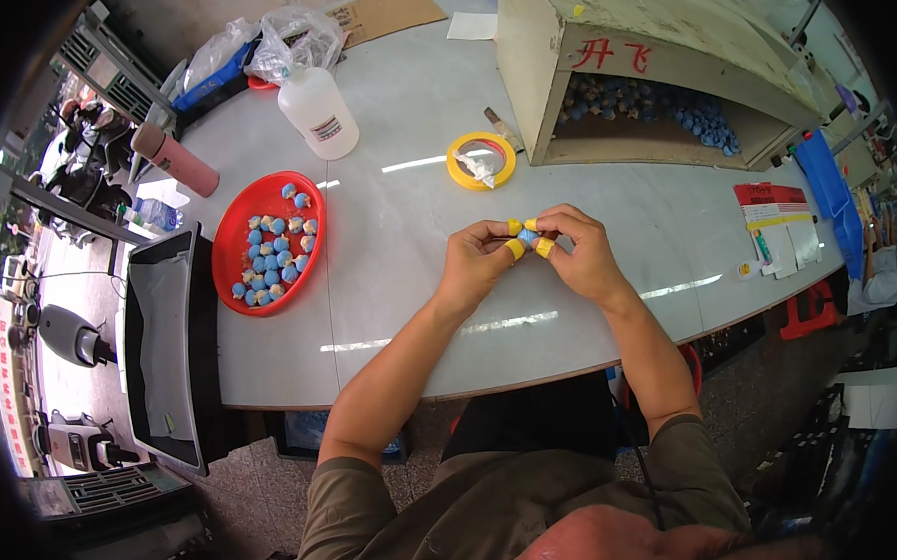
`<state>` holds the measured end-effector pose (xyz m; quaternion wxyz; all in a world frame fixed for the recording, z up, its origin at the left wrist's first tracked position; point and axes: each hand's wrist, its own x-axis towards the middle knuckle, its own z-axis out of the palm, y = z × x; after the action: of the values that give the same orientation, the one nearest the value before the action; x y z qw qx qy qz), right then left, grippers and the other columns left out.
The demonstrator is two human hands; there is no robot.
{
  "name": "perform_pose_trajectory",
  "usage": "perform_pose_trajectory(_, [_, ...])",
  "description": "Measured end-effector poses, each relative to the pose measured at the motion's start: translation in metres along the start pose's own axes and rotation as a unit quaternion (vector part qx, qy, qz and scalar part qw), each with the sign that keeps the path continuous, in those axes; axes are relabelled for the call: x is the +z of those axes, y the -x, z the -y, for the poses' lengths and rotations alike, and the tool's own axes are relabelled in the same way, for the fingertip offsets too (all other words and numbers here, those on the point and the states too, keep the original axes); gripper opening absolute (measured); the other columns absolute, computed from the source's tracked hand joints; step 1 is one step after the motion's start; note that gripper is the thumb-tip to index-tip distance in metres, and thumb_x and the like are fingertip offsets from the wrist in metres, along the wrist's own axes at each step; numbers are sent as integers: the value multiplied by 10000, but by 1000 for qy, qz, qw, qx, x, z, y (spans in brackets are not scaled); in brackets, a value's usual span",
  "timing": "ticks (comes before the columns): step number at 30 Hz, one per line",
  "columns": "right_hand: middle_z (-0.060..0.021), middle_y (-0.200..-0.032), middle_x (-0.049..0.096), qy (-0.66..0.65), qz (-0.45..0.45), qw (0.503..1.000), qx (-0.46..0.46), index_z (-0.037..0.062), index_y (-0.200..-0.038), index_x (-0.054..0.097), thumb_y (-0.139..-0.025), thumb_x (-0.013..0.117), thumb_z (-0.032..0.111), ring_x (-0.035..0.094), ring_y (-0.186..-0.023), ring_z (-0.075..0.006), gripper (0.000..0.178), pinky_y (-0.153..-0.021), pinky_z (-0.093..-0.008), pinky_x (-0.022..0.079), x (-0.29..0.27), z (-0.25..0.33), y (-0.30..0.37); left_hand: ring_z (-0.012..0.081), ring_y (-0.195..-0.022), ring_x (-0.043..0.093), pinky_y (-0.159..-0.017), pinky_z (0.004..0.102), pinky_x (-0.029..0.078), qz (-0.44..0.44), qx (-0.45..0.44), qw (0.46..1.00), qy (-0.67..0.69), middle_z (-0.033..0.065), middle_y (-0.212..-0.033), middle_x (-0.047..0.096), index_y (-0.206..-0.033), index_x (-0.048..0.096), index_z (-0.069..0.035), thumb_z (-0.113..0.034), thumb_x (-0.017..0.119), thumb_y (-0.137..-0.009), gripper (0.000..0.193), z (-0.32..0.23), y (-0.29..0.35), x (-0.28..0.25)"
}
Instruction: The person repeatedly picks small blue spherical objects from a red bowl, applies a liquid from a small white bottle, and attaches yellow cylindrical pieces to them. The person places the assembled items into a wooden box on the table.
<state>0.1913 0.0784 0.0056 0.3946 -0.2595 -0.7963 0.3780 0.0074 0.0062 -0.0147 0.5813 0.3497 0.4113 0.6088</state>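
Observation:
Between the fingertips of both my hands is a small blue ball (527, 236), held just above the grey table (396, 217). My left hand (473, 264) pinches it from the left and my right hand (585, 257) from the right. Yellow tape wraps the thumb and a finger of each hand. The fingers cover much of the ball, so its far side is hidden. To the left lies a red plastic tray (223, 230) with several blue balls, many with pale, ragged patches. Beyond my hands is a roll of yellow tape (454, 166) with a crumpled white scrap in its ring.
A knife-like blade (503, 127) lies by an open-fronted box (550, 85) stacked with blue balls. A clear plastic bottle (319, 110) and a pink flask (176, 160) stand at the back left. A black bin (208, 341) adjoins the left edge; red-and-white papers (773, 203) lie right.

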Motion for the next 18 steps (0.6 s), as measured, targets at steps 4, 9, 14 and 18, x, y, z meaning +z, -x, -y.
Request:
perform_pose_trajectory(4, [-88,-1044,673,-77,-12,996,38,-24,-1121,691,-886,728,-26,635,-811,-147,238,-761,-263,523,3,-5,-3,192,-1024,704,-906,314,598,21,-6,999,32,138,-1133,699,-1196,623,74,-31,655,-987,236,1,-4,-1])
perform_pose_trajectory(9, [-30,-933,668,-117,9,984,138,-12,-1071,688,-975,699,103,581,-798,-81,150,-715,-229,478,9,-12,-4,212,-985,723,-864,310,617,-30,-83,996,25,151,-1117,693,-1230,573,64,-68,614,-1016,256,-5,-3,1])
perform_pose_trajectory(14, [21,-819,625,-123,-21,968,216,24,-920,632,-947,761,179,530,-734,-31,203,-644,-209,440,16,-8,1,229,-977,712,-872,373,610,-10,-125,987,95,139,-1083,678,-1232,578,33,-244,537,-1065,326,-4,1,7])
perform_pose_trajectory(18, [43,-792,539,-151,-9,964,219,50,-893,573,-1002,715,287,465,-730,-36,297,-654,-234,419,28,2,3,161,-866,684,-819,326,607,-22,-124,988,88,87,-1016,659,-1124,594,-5,-284,671,-1010,311,7,2,-2])
